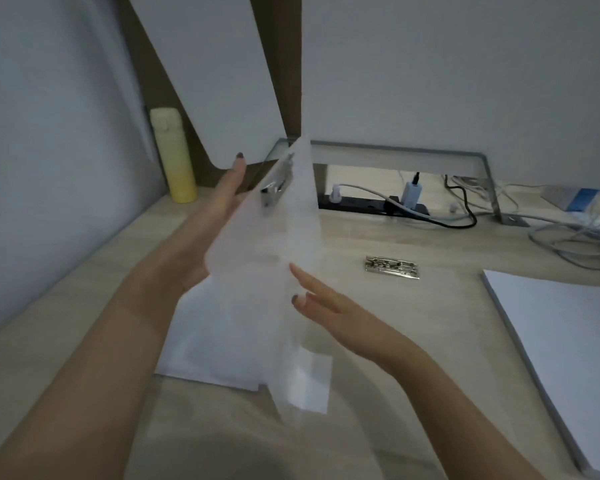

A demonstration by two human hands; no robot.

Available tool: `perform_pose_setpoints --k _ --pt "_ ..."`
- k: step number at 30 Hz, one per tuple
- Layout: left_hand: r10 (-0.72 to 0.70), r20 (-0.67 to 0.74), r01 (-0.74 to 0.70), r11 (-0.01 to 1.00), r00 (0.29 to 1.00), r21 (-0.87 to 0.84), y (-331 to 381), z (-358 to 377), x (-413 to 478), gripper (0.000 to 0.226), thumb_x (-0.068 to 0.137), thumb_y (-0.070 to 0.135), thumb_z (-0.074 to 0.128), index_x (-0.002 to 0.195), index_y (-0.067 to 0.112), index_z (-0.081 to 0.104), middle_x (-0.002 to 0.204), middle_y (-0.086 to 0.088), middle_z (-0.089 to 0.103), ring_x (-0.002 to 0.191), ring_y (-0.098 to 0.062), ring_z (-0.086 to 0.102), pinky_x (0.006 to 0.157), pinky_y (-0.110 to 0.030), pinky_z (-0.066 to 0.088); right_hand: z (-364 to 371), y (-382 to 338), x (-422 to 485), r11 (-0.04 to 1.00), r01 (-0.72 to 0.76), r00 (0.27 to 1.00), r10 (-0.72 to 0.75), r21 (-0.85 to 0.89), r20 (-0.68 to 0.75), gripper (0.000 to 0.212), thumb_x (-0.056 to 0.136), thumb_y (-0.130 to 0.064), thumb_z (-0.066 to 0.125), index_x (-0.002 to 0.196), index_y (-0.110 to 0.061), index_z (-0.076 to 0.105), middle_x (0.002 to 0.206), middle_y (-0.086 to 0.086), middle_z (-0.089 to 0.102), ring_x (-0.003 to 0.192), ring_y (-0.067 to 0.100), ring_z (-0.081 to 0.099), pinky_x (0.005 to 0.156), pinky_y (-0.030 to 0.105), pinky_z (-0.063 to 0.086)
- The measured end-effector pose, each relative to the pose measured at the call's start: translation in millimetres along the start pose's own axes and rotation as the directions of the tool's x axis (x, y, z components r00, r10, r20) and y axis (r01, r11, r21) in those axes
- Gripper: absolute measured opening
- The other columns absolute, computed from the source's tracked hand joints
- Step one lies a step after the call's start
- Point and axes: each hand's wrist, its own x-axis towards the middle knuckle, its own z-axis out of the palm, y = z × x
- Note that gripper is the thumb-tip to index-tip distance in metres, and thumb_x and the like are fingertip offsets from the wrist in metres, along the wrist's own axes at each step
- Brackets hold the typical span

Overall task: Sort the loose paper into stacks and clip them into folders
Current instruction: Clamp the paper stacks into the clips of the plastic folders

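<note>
We see a translucent folder [257,258] raised on edge above the wooden desk [413,323], over loose white sheets [201,348]; the left hand [219,206] lies flat against its far side, fingers straight, a metal clip [274,192] near the top. The right hand [329,306] is spread, fingertips touching the near face. A second clip [392,267] lies on the desk, a paper stack [561,344] further right.
</note>
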Motion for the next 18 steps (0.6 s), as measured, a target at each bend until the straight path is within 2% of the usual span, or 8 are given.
perform_pose_setpoints --k 2,3,4,6,8,12,16,18 --pt "0.029 -0.067 -0.024 0.997 0.997 0.071 11.1 -18.5 -1.3 0.055 0.077 0.061 0.055 0.116 0.024 0.066 0.117 -0.002 0.068 0.098 -0.015 0.069 0.082 -0.036 0.056 9.9 15.8 14.6 0.995 -0.030 0.998 0.035 -0.098 0.054 0.054 0.094 -0.040 0.045 0.142 -0.046 0.021 0.148 -0.020 0.024 0.134 0.001 0.028 0.101 0.010 0.030" --pt "0.031 -0.106 -0.017 0.992 0.994 0.123 13.1 -30.1 -0.5 0.047 0.081 0.051 0.058 0.116 0.022 0.065 0.118 -0.004 0.068 0.100 -0.016 0.068 0.081 -0.037 0.057 12.9 23.7 18.3 0.987 -0.034 0.997 0.043 -0.156 0.060 0.055 0.094 -0.037 0.046 0.143 -0.041 0.022 0.150 -0.014 0.025 0.137 0.004 0.026 0.107 0.014 0.029" --pt "0.032 -0.141 -0.007 0.986 0.990 0.169 13.6 -42.0 0.5 0.038 0.086 0.041 0.056 0.115 0.018 0.066 0.117 -0.006 0.069 0.103 -0.019 0.068 0.082 -0.038 0.057 13.6 32.2 21.0 0.973 -0.038 0.997 0.052 -0.230 0.054 0.056 0.094 -0.034 0.047 0.144 -0.036 0.023 0.151 -0.008 0.026 0.139 0.008 0.025 0.111 0.016 0.022" --pt "0.029 -0.179 0.017 0.968 0.983 0.251 11.3 -61.2 2.1 0.031 0.093 0.027 0.050 0.115 0.012 0.065 0.114 -0.007 0.070 0.103 -0.019 0.068 0.077 -0.036 0.058 7.7 50.0 23.7 0.923 -0.051 0.999 0.050 -0.381 -0.012 0.053 0.095 -0.030 0.048 0.144 -0.029 0.027 0.152 -0.001 0.027 0.142 0.013 0.020 0.108 0.012 0.012" --pt "0.016 -0.216 0.046 0.959 0.976 0.279 8.3 -79.1 0.6 0.030 0.096 0.019 0.044 0.115 0.007 0.063 0.110 -0.010 0.071 0.092 -0.014 0.071 0.065 -0.030 0.060 1.7 59.8 34.8 0.849 -0.089 0.995 0.053 -0.521 -0.084 0.051 0.095 -0.033 0.045 0.143 -0.028 0.029 0.155 0.001 0.022 0.145 0.015 0.014 0.111 0.017 0.009" --pt "-0.076 -0.321 0.172 0.944 0.944 0.282 -17.1 -104.4 -1.1 0.028 0.098 0.018 0.039 0.100 0.008 0.065 0.077 -0.004 0.076 0.064 -0.006 0.071 0.048 -0.021 0.055 -6.3 73.4 53.9 0.699 -0.198 0.977 0.083 -0.687 -0.198 0.050 0.097 -0.042 0.035 0.145 -0.034 0.023 0.158 0.001 0.009 0.146 0.017 0.003 0.118 0.031 0.003" --pt "-0.243 -0.374 0.336 0.919 0.895 0.205 -61.6 -131.2 -2.8 0.031 0.098 0.027 0.041 0.098 0.006 0.063 0.070 -0.007 0.075 0.061 -0.010 0.071 0.052 -0.021 0.057 -4.7 83.6 53.4 0.627 -0.264 0.942 0.006 -0.733 -0.334 0.052 0.096 -0.049 0.017 0.146 -0.036 0.017 0.159 -0.002 0.007 0.146 0.015 0.002 0.117 0.032 -0.001" --pt "-0.294 -0.370 0.359 0.925 0.881 0.120 -80.9 -137.2 -6.2 0.035 0.099 0.024 0.039 0.097 -0.002 0.063 0.066 -0.007 0.074 0.056 -0.011 0.070 0.050 -0.017 0.054 -3.1 86.2 53.1 0.606 -0.260 0.935 -0.037 -0.752 -0.353 0.052 0.096 -0.049 0.017 0.146 -0.036 0.018 0.158 -0.003 0.010 0.146 0.014 0.004 0.117 0.031 0.000"
